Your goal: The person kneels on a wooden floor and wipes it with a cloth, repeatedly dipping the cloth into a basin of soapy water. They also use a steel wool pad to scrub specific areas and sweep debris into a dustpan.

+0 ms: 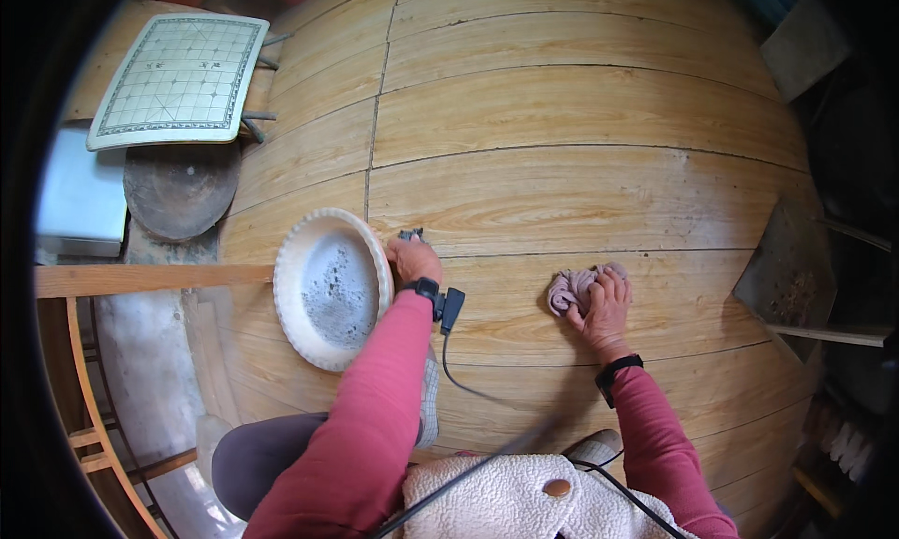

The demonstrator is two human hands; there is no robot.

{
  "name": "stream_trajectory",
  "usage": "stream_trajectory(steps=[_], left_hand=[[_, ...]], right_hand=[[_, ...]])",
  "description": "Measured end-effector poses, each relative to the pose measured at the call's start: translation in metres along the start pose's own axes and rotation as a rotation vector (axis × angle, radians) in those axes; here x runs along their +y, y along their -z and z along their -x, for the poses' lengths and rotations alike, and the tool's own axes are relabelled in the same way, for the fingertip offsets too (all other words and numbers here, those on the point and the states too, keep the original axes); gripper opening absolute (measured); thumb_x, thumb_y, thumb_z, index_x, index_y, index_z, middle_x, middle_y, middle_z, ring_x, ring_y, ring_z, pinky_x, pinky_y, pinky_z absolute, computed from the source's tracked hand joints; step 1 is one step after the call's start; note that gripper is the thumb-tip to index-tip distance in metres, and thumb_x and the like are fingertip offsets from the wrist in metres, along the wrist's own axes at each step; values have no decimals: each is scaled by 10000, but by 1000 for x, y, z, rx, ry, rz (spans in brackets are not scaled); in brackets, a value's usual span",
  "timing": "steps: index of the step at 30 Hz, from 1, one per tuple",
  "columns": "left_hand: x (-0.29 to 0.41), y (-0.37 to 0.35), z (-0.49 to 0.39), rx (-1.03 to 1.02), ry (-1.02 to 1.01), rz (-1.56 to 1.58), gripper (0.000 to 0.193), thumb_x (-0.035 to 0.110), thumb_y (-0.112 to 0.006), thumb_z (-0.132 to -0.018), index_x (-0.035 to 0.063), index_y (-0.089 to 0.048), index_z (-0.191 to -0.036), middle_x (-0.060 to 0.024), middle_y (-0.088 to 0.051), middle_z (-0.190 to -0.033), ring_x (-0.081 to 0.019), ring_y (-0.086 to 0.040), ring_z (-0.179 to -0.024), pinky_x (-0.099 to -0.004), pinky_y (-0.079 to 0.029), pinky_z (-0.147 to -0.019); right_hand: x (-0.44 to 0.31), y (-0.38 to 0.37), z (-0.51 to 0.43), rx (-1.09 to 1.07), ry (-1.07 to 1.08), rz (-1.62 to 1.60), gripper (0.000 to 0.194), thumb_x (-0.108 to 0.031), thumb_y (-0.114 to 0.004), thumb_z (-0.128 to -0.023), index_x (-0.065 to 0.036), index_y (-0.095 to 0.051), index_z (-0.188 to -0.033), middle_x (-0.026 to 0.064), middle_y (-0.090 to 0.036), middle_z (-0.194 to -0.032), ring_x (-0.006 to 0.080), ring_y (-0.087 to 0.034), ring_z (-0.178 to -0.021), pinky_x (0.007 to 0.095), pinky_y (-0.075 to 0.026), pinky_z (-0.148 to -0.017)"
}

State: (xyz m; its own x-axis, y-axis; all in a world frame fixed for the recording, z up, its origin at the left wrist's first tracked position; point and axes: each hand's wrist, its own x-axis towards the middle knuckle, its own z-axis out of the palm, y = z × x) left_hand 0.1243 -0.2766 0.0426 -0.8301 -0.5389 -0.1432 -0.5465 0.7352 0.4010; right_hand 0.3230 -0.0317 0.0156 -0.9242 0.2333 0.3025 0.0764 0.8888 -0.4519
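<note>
My right hand (604, 311) presses a bunched mauve cloth (574, 291) against the wood-look floor (506, 307). On the left, my left hand (416, 259) is beside the rim of a pale basin (284, 307) with a scalloped edge, and a small dark grey scrubber or rag (411, 234) shows at its fingertips. Dark specks lie over the bottom of the basin. Part of the left hand's grip is hidden by the hand itself. Both wrists carry black bands, and a black cable hangs from the left one.
A xiangqi board (182, 75) lies on a stand at upper left, above a round dark wooden block (184, 191). Wooden furniture framing (154, 280) reaches in from the left. A metal dustpan-like thing (790, 279) with debris stands at right. My shoes are near the bottom.
</note>
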Motion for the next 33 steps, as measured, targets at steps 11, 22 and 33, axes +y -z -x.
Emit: stream_trajectory(steps=[11, 22, 33], left_hand=[[6, 0, -32, 13, -71, -67, 344, 265, -530, -900, -23, -492, -1084, -284, -594, -1017, -428, -586, -955, -482, -459, -843], [-1, 0, -25, -58, -177, -242, 371, 264, -500, -917, -41, -454, -1123, -261, -595, -1028, -444, -583, -955, -487, -473, -828], [-16, -9, -26, -273, -397, -203, 317, 259, -479, -922, 17, -441, -1125, -245, -575, -1082, -435, -543, -1022, -505, -432, -849]], right_hand=[[1, 0, 1, -24, -56, -10, 451, -325, -682, -630, -88, -515, -976, 132, -507, -1157, 331, -409, -1212, 566, -226, -1037], [0, 2, 1, -54, -69, -29, 450, -342, -669, -650, -82, -527, -988, 131, -505, -1169, 333, -395, -1229, 572, -214, -1044], [0, 3, -1, -4, -29, -31, 454, -360, -662, -658, -71, -527, -981, 141, -507, -1161, 341, -397, -1221, 567, -221, -1039]])
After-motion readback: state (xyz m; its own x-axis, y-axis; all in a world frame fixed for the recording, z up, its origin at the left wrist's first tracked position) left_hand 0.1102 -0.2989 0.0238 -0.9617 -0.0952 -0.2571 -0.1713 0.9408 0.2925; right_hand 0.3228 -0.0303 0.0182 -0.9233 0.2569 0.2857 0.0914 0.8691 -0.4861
